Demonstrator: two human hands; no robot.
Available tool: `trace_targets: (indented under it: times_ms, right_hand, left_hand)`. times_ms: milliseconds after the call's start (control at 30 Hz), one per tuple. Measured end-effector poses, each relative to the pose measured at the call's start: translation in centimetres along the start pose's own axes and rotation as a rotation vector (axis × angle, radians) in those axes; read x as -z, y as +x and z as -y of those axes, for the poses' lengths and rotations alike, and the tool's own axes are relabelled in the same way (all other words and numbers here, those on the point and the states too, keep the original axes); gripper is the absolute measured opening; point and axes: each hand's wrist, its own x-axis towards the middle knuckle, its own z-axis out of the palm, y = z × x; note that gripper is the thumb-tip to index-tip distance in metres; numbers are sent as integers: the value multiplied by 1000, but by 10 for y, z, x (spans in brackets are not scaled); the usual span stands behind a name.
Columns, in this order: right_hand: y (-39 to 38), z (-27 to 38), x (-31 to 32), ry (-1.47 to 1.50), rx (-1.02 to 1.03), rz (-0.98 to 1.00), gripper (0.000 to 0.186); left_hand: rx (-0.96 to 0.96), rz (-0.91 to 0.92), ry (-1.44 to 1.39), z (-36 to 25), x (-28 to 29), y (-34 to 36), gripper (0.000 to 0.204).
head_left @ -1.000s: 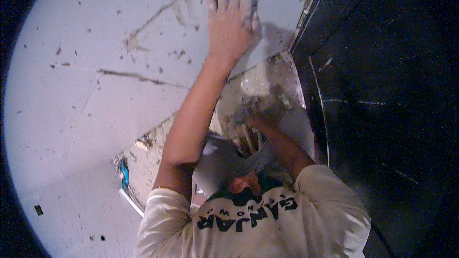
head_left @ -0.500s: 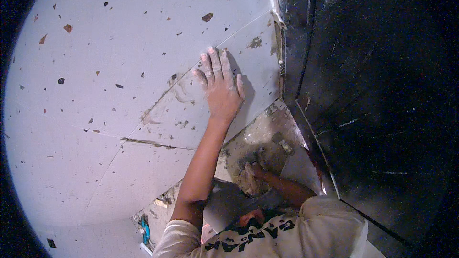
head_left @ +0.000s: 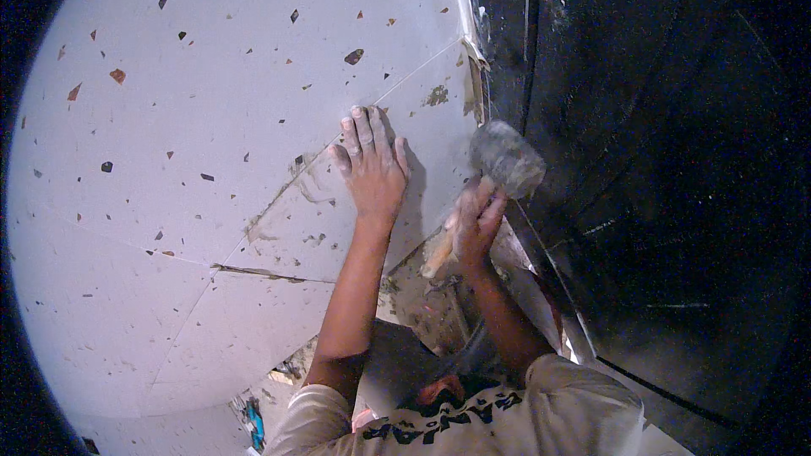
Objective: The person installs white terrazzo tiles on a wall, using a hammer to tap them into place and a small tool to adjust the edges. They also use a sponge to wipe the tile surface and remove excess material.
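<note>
My left hand lies flat on a pale tile flecked with dark and brown chips, its dusty fingers stretched out and reaching the joint line at the tile's far edge. In my right hand is a rubber mallet, gripped by its short wooden handle. The mallet's dark, dusty head is raised near the tile's right edge, beside the dark wall. No contact between head and tile can be made out. Smears of grey-brown mortar mark the tile near my left hand.
Larger speckled tiles spread to the left and beyond. A dark surface rises on the right. Below the tile edge is rough, mortar-covered ground. A turquoise tool lies at the lower left, beside debris.
My right hand has come up from the rough ground below the tile, now bringing the mallet into view. My left hand stays flat on the tile; the whole view has shifted slightly.
</note>
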Motion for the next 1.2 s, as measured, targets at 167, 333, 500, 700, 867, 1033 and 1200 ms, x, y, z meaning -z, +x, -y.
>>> trace_targets:
  times_ms: [167, 333, 500, 700, 867, 1033, 1200]
  right_hand:
    - [51, 22, -73, -152, 206, -61, 38]
    - [72, 31, -50, -11, 287, 46, 30]
    - [59, 60, -26, 376, 274, 332, 25]
    - [77, 44, -51, 16, 134, 272, 26]
    - [56, 20, -46, 126, 197, 45, 26]
    - [64, 11, -64, 176, 37, 74, 23]
    - [39, -19, -47, -124, -27, 194, 25]
  left_hand:
    - [20, 1, -16, -1, -1, 1, 63]
    - [11, -17, 12, 1, 0, 0, 64]
    - [23, -20, 20, 5, -1, -3, 63]
    - [18, -8, 12, 5, -1, -7, 62]
    - [3, -13, 13, 3, 3, 2, 62]
    - [-12, 10, 25, 3, 7, 0, 62]
    - [4, -7, -19, 4, 5, 0, 63]
